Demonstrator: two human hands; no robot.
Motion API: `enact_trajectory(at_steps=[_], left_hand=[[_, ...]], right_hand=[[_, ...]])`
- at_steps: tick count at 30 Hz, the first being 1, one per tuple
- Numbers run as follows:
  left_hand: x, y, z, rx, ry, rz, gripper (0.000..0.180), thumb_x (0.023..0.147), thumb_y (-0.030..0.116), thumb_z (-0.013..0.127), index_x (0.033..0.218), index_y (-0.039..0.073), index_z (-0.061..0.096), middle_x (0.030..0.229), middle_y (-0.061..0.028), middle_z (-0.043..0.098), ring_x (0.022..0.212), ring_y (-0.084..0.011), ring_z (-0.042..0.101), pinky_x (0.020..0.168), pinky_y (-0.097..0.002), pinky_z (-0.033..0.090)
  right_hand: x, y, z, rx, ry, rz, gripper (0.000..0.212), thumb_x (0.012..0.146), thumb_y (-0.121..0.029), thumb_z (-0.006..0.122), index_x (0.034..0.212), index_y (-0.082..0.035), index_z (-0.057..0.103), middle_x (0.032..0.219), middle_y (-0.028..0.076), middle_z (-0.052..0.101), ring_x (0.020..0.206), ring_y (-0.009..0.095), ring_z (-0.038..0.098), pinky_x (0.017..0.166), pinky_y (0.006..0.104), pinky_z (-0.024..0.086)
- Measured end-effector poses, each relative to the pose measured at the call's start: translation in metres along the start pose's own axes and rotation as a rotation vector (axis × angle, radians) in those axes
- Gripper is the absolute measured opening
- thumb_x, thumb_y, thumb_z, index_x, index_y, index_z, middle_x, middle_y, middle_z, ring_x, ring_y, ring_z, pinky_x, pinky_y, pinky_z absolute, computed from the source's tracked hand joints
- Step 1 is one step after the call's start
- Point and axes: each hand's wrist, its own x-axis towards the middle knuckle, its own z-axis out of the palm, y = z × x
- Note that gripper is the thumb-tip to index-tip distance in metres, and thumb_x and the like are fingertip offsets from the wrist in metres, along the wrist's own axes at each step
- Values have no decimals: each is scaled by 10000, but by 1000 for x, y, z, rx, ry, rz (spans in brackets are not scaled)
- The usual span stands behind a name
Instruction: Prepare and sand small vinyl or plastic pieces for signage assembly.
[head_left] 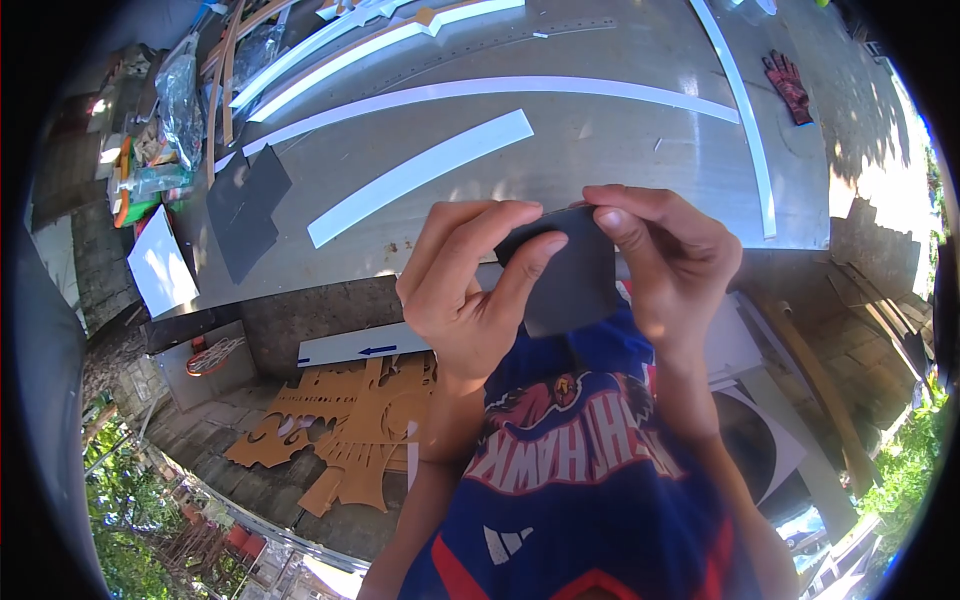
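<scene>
A small, dark grey flexible sheet (pixel 575 285), which looks like sandpaper, hangs in front of my chest at the table's near edge. My left hand (pixel 470 275) pinches its upper left part between thumb and fingers. At the upper right edge my right hand (pixel 665 245) grips it the same way. Its top edge is partly covered by my fingertips. On the table to the left lies a larger dark grey sheet (pixel 245 215) with a stepped, cut outline. Beyond my hands rests a short white strip (pixel 425 175), slightly curved in this view.
Long white strips (pixel 480 92) lie across the metal table (pixel 640 160), with another strip (pixel 740 110) to the right. A red and dark glove (pixel 788 88) is at the far right. Brown cut-out cardboard (pixel 350 425) and a small basketball hoop (pixel 212 357) are below the table's near edge.
</scene>
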Motion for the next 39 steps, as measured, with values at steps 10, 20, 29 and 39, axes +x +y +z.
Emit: enact_trajectory(at_steps=[10, 20, 29, 39], left_hand=[[4, -3, -6, -211, 129, -71, 223, 717, -41, 816, 908, -5, 707, 906, -113, 671, 703, -101, 601, 547, -219, 460], [4, -9, -18, -587, 43, -300, 168, 794, -55, 750, 952, -42, 692, 896, -117, 684, 704, -88, 612, 571, -194, 451], [-5, 1, 4, -517, 235, -230, 145, 848, -78, 689, 981, -49, 636, 909, -102, 639, 765, -89, 560, 656, -185, 417], [2, 5, -4, -305, 363, -119, 167, 853, -65, 689, 1003, -48, 618, 918, -89, 628, 794, -102, 565, 682, -206, 435]], right_hand=[[2, 18, -5, -68, -147, 96, 128, 879, -34, 682, 965, 59, 696, 898, 122, 719, 809, 132, 638, 729, 264, 492], [11, 17, -19, 187, -387, 187, 184, 900, -133, 699, 975, 35, 714, 987, 103, 709, 800, 148, 633, 769, 277, 498], [5, 5, -3, 444, -323, 126, 317, 924, -187, 669, 1174, 8, 674, 1108, 126, 683, 910, 153, 641, 785, 281, 513], [-8, -10, -8, -335, -99, 29, 62, 845, -28, 697, 875, 22, 719, 783, 130, 711, 706, 222, 682, 700, 286, 522]])
